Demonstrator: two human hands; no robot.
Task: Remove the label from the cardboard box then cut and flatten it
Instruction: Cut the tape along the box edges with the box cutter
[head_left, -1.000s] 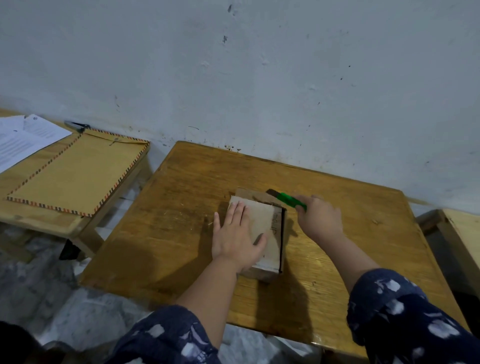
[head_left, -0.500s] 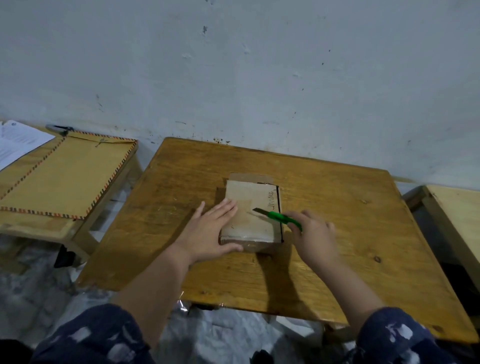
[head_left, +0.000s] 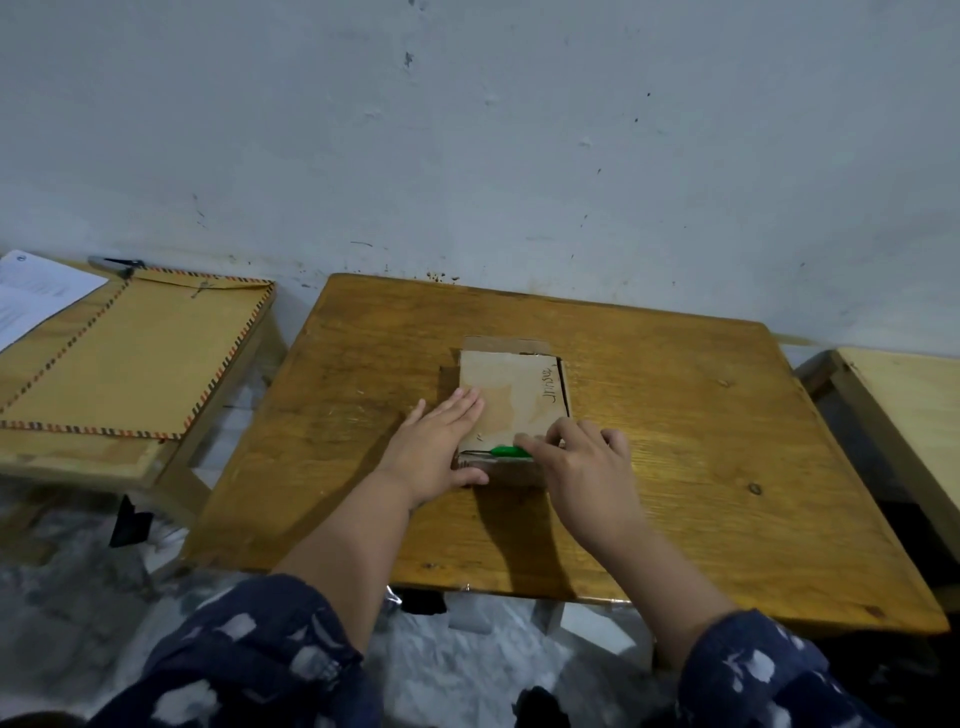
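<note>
- Head view looks down on a wooden tabletop (head_left: 675, 467) set against a pale, scuffed wall (head_left: 519, 156).
- Cardboard box (head_left: 511, 400) lies flat around the middle of the tabletop, somewhat nearer the far edge, its long side running from the near edge toward the wall.
- A cardboard flap shows past the box's far end, and some handwriting runs along the top face near its right edge.
- Left hand (head_left: 436, 449) rests on the box's near left part, fingers straight and flat on the top face, thumb against the near side; its grip is apart, only pressing.
- Right hand (head_left: 582, 467) sits at the box's near right corner, its grip clamped around a green cutter (head_left: 509, 451).
- That cutter lies along the box's near edge, pointing toward the left hand; the blade tip is too small to make out.
- Both forearms come in from the near edge, in dark blue sleeves (head_left: 260, 665) with white blotches.
- Off to the left stands another tabletop (head_left: 78, 457) carrying a large brown envelope (head_left: 135, 358) with a striped border, printed paper (head_left: 36, 296) at its far left corner, and a pen (head_left: 111, 264) near the wall.
- At the right, the corner of a lighter wooden table (head_left: 909, 405) shows.
</note>
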